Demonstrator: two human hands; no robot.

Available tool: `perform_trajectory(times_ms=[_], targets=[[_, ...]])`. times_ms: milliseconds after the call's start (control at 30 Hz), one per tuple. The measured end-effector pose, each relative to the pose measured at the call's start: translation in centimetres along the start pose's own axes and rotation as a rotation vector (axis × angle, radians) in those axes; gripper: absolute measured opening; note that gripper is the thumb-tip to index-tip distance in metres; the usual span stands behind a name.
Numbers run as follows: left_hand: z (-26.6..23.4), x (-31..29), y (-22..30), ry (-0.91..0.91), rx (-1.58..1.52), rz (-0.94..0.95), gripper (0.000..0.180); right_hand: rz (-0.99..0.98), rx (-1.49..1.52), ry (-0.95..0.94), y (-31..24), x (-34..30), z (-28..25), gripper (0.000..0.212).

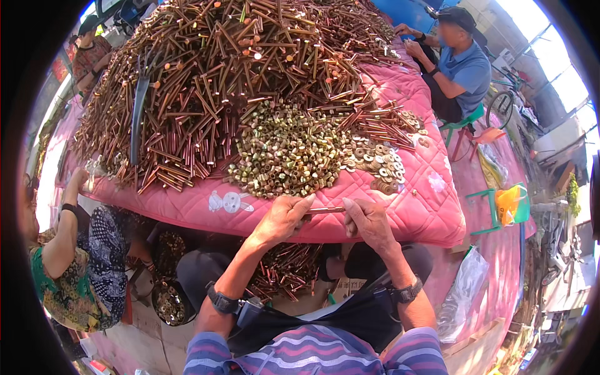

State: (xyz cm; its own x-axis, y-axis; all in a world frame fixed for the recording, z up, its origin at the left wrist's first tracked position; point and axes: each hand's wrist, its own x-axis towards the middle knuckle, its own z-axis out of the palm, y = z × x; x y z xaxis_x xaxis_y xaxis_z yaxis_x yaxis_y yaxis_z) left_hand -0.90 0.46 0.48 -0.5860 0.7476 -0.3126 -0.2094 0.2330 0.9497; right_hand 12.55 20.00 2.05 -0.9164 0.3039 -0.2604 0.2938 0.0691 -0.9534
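In front of my chest, a copper-coloured bolt lies level between my hands, over the near edge of the padded pink cover. My left hand is closed round its left end, thumb on top. My right hand pinches the right end with thumb and fingers; whether a small part sits in that pinch is hidden. Just beyond my hands is a pile of brass-coloured nuts. Flat washers lie to its right. A large heap of long bolts rises behind.
A dark curved bar rests against the bolt heap. More bolts lie below the table edge, near my knees. A pan of small parts stands at lower left. Co-workers sit left and far right; a green stool stands at right.
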Motion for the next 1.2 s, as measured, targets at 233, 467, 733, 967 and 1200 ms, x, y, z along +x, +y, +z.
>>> perform_trajectory(times_ms=[233, 467, 733, 967, 1200], targets=[[0.0, -0.5, 0.8, 0.008, 0.014, 0.021, 0.049, -0.097, 0.022, -0.03, -0.1, 0.2, 0.4, 0.044], [0.6, -0.9, 1.1, -0.011, 0.065, 0.1, 0.053, -0.097, 0.048, 0.058, 0.2, 0.1, 0.6, 0.052], [-0.3, -0.5, 0.2, -0.007, 0.088, 0.096, 0.052, 0.161, 0.165, -0.073, 0.3, -0.3, 0.7, 0.054], [0.5, -0.7, 0.6, -0.031, 0.129, 0.023, 0.058, 0.122, 0.108, -0.163, 0.5, -0.7, -0.5, 0.057], [0.4, -0.5, -0.8, -0.057, 0.18, 0.068, 0.045, 0.209, -0.209, -0.372, -1.2, -1.7, 0.1, 0.057]])
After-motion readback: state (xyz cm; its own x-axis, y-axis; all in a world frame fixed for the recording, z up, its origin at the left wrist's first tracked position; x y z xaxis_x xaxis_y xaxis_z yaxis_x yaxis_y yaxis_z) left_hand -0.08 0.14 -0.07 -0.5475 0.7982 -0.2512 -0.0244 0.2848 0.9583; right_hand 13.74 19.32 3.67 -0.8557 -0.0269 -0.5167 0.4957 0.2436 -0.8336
